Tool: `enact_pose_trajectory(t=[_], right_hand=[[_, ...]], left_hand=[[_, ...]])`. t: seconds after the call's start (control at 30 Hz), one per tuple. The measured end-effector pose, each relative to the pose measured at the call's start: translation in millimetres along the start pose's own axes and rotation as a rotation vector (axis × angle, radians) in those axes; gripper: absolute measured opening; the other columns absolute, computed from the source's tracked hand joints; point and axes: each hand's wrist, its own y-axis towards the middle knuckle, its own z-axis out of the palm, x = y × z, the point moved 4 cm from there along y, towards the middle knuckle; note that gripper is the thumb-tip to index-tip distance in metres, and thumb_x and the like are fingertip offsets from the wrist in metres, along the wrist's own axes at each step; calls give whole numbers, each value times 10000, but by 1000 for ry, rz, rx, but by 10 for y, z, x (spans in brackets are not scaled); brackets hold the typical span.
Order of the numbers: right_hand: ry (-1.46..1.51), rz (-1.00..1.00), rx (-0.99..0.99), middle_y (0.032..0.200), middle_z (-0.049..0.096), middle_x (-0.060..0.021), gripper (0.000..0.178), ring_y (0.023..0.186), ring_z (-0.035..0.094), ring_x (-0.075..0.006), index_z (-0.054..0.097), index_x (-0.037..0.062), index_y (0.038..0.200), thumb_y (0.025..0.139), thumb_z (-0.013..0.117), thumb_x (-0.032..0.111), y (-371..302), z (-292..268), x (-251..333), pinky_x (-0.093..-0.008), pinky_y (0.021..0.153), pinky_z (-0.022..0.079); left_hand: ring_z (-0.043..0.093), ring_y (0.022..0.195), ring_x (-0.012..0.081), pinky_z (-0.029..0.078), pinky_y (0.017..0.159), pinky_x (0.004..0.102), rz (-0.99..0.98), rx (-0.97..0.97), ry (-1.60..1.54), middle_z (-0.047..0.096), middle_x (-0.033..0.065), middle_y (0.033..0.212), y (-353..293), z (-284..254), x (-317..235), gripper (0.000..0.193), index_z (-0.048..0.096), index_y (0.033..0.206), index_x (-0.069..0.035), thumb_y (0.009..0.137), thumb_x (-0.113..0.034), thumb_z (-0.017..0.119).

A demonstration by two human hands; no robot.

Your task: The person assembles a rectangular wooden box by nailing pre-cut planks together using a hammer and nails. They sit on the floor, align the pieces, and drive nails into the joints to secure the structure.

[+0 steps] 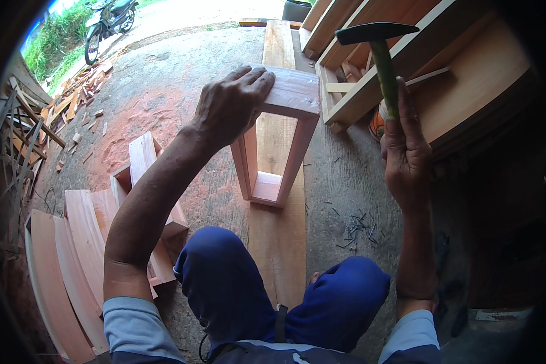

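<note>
Below the left hand (pixel 236 100), to its left, lie wooden pieces (pixel 82 221), partly behind the forearm (pixel 155 197), too overlapped to count. That hand is clamped on the top of one wooden frame (pixel 291 94) extending below and right of it, thumb hidden. Nails (pixel 359 229), too jumbled to count, lie below the right hand (pixel 406 148), which is closed around one hammer (pixel 383 73), concealing its handle end.

On the floor (pixel 340 176), we locate nails (pixel 359 229), offcuts (pixel 74 103) and a plank (pixel 277 242); the plank supports one wooden frame (pixel 298 148).
</note>
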Motion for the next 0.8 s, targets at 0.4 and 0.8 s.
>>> enact_pose_trajectory(t=[0.4, 0.8], right_hand=[[561, 566, -126, 771, 513, 24, 595, 493, 404, 3, 225, 221, 1656, 1112, 465, 187, -1051, 547, -868, -164, 385, 393], [652, 640, -51, 782, 528, 19, 643, 464, 404, 12, 218, 188, 1655, 1089, 522, 172, -1107, 835, -1048, -162, 367, 393]], left_hand=[[725, 757, 342, 573, 679, 494, -95, 186, 75, 717, 106, 760, 902, 939, 725, 96, 719, 849, -151, 861, -193, 633], [735, 863, 355, 588, 760, 485, -101, 162, 64, 745, 137, 856, 903, 899, 752, 143, 732, 864, -117, 880, -175, 601]])
